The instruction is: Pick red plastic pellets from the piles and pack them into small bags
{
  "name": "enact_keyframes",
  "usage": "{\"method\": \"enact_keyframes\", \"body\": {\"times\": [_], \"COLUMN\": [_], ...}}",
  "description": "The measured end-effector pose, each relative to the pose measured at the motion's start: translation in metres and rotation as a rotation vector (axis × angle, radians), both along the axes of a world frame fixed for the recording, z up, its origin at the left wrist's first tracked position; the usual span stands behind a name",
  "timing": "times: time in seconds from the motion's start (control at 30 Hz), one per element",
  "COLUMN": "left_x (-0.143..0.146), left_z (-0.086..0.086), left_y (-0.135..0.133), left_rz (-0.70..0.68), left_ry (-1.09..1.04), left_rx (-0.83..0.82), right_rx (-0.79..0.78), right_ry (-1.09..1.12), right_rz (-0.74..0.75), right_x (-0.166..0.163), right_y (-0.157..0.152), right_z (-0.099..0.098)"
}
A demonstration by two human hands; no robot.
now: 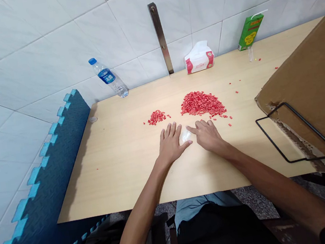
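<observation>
My left hand (171, 142) lies flat on the wooden table (120, 165), fingers stretched out and slightly apart. My right hand (208, 133) rests beside it, fingers flat, index finger pointing left. Between the two hands lies a small clear plastic piece (185, 136), touched by my left thumb and right index finger. Just beyond the hands are a large heap of small red pieces (201, 104) and a smaller heap of red pieces (156, 117) to its left.
A water bottle (108, 78), a tissue pack (199, 57) and a green drink carton (249, 31) stand along the tiled wall. A cardboard box (319, 86) with a black wire frame (297, 132) fills the right. Blue foam mats (49, 163) lean at the left. Stray red pieces (236, 83) dot the table.
</observation>
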State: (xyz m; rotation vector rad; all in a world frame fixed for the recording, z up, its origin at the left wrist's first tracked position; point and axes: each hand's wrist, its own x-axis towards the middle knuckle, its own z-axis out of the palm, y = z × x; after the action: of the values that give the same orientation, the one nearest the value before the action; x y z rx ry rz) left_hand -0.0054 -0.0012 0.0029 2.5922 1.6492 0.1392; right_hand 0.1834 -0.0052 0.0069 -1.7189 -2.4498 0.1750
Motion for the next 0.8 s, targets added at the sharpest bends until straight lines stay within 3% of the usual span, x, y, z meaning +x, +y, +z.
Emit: {"method": "enact_keyframes", "body": {"times": [0.33,0.57,0.8], "left_x": [0.011,0.011,0.015], "left_z": [0.008,0.002,-0.001], "left_y": [0.012,0.017,0.015], "left_rz": [-0.061,-0.152,-0.145], "left_ry": [-0.177,-0.292,-0.276], "left_rx": [0.093,0.059,0.107], "right_rx": [0.005,0.009,0.001], "right_ry": [0.138,0.184,0.181], "right_rz": [-0.068,-0.083,-0.054], "right_x": [0.002,0.002,0.002], "right_y": [0.002,0.004,0.004], "right_z": [0.001,-0.002,0.000]}}
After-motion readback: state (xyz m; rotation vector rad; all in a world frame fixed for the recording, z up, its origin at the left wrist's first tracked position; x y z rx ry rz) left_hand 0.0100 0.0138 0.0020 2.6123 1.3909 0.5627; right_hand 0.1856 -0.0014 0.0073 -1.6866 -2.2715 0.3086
